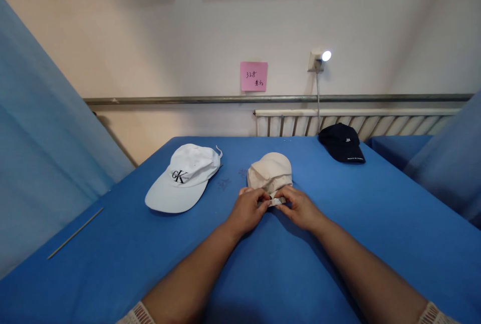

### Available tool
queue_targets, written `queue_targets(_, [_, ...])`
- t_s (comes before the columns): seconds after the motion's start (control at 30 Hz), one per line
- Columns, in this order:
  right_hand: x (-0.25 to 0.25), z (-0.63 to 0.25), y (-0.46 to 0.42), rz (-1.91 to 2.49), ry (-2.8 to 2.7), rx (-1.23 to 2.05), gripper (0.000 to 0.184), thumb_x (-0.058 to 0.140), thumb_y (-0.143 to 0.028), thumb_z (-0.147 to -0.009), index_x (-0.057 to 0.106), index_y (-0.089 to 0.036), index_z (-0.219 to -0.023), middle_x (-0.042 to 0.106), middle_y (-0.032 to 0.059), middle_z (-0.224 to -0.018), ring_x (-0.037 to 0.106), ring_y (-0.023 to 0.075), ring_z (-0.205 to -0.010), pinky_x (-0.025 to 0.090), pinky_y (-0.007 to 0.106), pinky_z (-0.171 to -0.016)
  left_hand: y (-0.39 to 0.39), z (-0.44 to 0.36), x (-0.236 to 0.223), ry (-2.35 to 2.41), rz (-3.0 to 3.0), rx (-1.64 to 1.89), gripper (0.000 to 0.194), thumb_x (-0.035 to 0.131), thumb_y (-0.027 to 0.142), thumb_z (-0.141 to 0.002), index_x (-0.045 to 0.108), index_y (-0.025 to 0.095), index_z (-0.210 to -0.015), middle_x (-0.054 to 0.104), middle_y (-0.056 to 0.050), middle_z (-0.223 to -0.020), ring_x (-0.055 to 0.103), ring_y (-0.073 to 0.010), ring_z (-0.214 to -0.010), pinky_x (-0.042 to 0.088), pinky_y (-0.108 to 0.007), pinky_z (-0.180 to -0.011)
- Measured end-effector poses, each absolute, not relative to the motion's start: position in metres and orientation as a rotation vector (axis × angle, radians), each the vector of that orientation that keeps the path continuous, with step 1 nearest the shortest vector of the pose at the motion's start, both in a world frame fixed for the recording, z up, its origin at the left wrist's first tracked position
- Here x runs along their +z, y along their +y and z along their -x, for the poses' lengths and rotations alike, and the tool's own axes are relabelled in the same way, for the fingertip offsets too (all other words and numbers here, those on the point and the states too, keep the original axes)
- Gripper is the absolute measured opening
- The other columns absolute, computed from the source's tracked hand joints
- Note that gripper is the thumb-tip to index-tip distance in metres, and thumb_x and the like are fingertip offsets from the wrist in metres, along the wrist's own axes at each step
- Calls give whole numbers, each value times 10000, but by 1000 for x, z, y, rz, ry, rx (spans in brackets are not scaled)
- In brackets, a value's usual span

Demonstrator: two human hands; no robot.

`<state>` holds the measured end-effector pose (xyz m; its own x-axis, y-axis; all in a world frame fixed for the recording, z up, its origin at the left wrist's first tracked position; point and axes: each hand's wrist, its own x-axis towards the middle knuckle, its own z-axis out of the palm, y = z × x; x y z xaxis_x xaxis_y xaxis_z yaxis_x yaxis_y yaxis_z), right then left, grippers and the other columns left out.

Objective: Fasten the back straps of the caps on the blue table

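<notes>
A beige cap (271, 166) lies in the middle of the blue-covered table, its brim pointing away and its back strap toward me. My left hand (248, 208) pinches the left part of the strap between thumb and fingers. From the other side, my right hand (299, 208) grips the strap's right part. A small shiny buckle (278, 201) shows on the strap between my fingertips. My fingers partly cover the strap and the cap's rear opening.
To the left sits a white cap (188, 176) with black letters. A dark navy cap (341, 141) rests at the back right edge. A thin stick (75, 234) lies near the left edge of the blue cover (131, 264). Curtains (41, 128) hang at both sides; a radiator (289, 123) stands behind.
</notes>
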<state>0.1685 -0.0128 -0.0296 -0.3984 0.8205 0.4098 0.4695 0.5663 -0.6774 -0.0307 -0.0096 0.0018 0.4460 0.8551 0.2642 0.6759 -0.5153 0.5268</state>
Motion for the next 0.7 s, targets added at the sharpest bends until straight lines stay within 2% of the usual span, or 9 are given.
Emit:
queue_targets(0.27, [-30,-169,-13,1024,-2051,609,166,612,-148,-829,604,-215,-981,622,29,-927,585,171,-838,448,295,-746,-10,29,2,1268,-2333,759,98,573,250,-853,656,203,-875,694,1,-823,598,-178,-839,340,-337,-881])
queue_targets(0.5, [-29,-168,-13,1080,-2043,609,165,610,-156,-821,598,-221,-973,634,31,-913,592,178,-816,454,303,-727,-8,41,9,1254,-2399,653,152,576,238,-817,666,222,-939,688,-6,-865,587,-190,-851,358,-342,-893])
queue_targets(0.7, [-31,-161,-18,1057,-1975,721,282,597,-106,-790,556,-233,-1039,672,32,-998,624,194,-916,476,340,-821,-15,33,12,1233,-2447,634,277,662,360,-786,632,219,-1023,676,-31,-926,575,-215,-885,346,-369,-918])
